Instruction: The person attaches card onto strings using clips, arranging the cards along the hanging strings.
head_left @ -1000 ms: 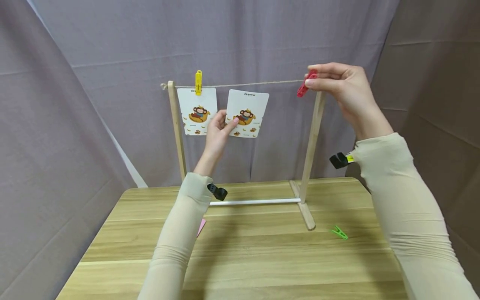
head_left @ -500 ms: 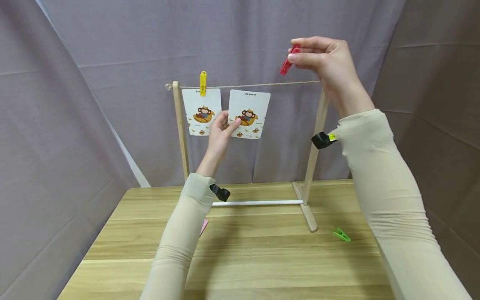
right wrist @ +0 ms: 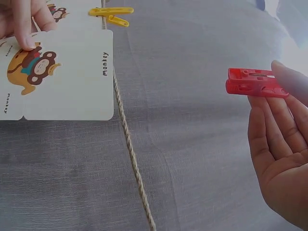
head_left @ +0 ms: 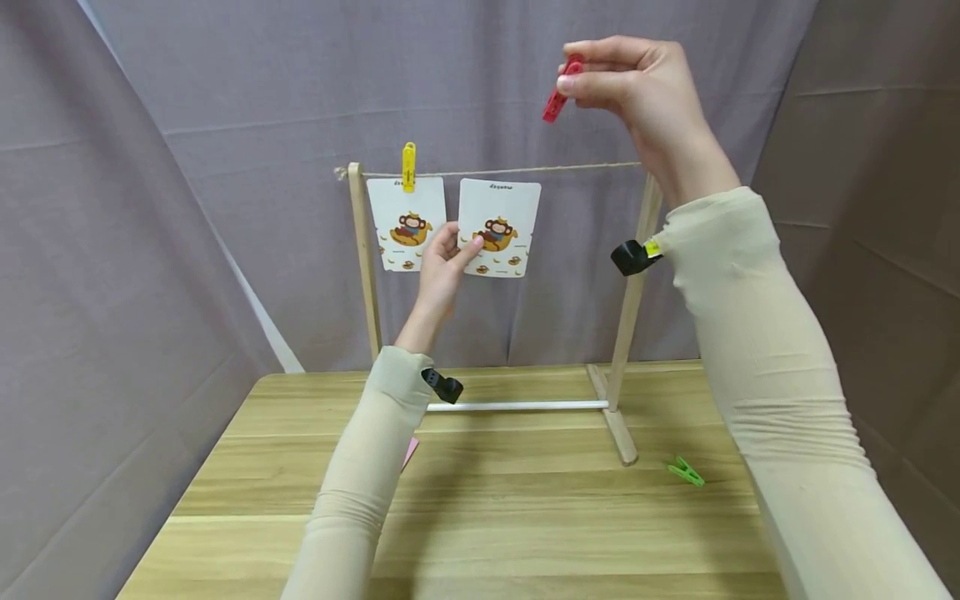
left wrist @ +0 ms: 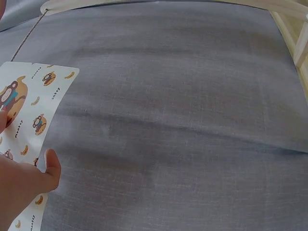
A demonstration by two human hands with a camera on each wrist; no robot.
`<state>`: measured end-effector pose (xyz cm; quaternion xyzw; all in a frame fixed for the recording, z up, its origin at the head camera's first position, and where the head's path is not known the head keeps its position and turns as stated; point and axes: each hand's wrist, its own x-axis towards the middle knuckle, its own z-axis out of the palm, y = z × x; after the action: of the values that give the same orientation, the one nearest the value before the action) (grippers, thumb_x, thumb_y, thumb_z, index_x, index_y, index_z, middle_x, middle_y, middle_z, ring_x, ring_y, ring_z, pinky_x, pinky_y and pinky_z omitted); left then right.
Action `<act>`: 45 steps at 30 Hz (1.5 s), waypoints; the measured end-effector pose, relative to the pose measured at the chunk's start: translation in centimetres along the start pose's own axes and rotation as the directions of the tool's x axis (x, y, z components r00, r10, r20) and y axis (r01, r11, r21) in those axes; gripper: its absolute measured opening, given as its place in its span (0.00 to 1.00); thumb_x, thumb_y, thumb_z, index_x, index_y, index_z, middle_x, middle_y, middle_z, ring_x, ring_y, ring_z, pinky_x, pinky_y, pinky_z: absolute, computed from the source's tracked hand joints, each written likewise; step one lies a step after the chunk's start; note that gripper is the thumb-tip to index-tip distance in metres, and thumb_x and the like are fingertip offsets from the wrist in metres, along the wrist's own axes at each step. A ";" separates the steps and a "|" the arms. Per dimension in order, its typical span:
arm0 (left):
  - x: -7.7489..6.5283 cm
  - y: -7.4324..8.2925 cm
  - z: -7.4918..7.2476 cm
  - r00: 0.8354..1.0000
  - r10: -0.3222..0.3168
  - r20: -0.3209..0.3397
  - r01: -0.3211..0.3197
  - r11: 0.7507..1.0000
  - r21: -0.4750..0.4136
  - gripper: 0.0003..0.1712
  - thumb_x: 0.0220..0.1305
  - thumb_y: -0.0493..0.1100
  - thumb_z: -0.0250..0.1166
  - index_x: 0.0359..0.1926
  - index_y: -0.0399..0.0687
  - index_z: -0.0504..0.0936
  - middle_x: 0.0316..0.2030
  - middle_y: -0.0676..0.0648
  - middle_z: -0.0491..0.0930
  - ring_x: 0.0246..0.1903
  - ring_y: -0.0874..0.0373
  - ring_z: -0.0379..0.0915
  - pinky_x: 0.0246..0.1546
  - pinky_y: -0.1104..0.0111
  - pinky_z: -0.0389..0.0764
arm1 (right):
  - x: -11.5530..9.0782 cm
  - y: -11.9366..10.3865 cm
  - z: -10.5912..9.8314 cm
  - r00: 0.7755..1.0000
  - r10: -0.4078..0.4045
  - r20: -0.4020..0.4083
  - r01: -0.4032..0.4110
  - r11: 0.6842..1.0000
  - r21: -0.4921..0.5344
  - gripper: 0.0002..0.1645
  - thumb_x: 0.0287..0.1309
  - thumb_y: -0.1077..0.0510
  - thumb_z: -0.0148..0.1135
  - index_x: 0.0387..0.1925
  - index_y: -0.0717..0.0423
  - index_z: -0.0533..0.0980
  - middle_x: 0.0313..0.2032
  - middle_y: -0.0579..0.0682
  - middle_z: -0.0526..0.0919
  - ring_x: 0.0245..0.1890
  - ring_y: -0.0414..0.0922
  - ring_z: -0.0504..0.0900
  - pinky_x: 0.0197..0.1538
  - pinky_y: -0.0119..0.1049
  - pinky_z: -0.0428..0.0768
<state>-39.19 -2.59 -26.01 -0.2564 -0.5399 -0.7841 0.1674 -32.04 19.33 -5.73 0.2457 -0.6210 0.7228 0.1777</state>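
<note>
My left hand [head_left: 441,271] pinches a white card [head_left: 501,200] printed with a monkey on a banana, its thumb across the picture. The card's top edge is just below the twine [head_left: 585,167] strung across a wooden stand. Above the twine and to the right, my right hand [head_left: 663,92] pinches a red clothespin [head_left: 557,98], which points down and left. In the right wrist view the red clothespin [right wrist: 257,83] sits between thumb and fingers, apart from the card and twine. To the left, a matching card [head_left: 405,204] hangs from the twine under a yellow clothespin [head_left: 408,167].
A green clothespin [head_left: 686,472] lies on the wooden table [head_left: 525,517] at the right. Part of a pink item [head_left: 410,451] shows beside the left sleeve. The stand has wooden posts [head_left: 626,342] and a white lower bar [head_left: 525,406]. Grey curtains [head_left: 247,100] hang behind.
My right hand has risen and moved left with the red clothespin, from beside the right post to above the twine. The left hand and its card have hardly moved.
</note>
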 end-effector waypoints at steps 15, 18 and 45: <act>0.0 0.0 -0.3 0.999 -0.036 -0.022 0.035 0.998 -0.051 0.10 0.66 0.28 0.63 0.42 0.45 0.79 0.37 0.53 0.83 0.36 0.62 0.78 0.43 0.70 0.78 | 1.5 0.2 2.4 1.000 -0.010 0.030 0.014 0.992 -0.128 0.18 0.43 0.67 0.81 0.40 0.61 0.88 0.34 0.52 0.88 0.39 0.45 0.80 0.47 0.33 0.78; 0.0 0.0 -0.3 0.999 -0.037 -0.018 0.036 0.998 -0.045 0.09 0.66 0.28 0.63 0.44 0.44 0.79 0.38 0.53 0.83 0.36 0.62 0.78 0.43 0.70 0.78 | 1.8 0.4 2.6 1.000 0.005 0.027 -0.001 0.992 -0.126 0.17 0.43 0.68 0.81 0.39 0.61 0.88 0.35 0.52 0.88 0.40 0.45 0.80 0.47 0.33 0.78; -0.5 0.2 -0.8 0.998 -0.059 -0.032 0.058 0.997 -0.045 0.09 0.67 0.29 0.63 0.47 0.39 0.78 0.39 0.52 0.83 0.38 0.61 0.78 0.43 0.70 0.79 | 2.9 4.6 3.2 0.989 0.141 0.036 -0.125 0.949 -0.290 0.15 0.50 0.64 0.78 0.43 0.54 0.88 0.38 0.45 0.88 0.39 0.40 0.81 0.47 0.31 0.79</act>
<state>-38.85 -3.38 -26.36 -0.2311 -0.5268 -0.8045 0.1477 -36.55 15.23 -7.47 0.1953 -0.7390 0.6282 0.1449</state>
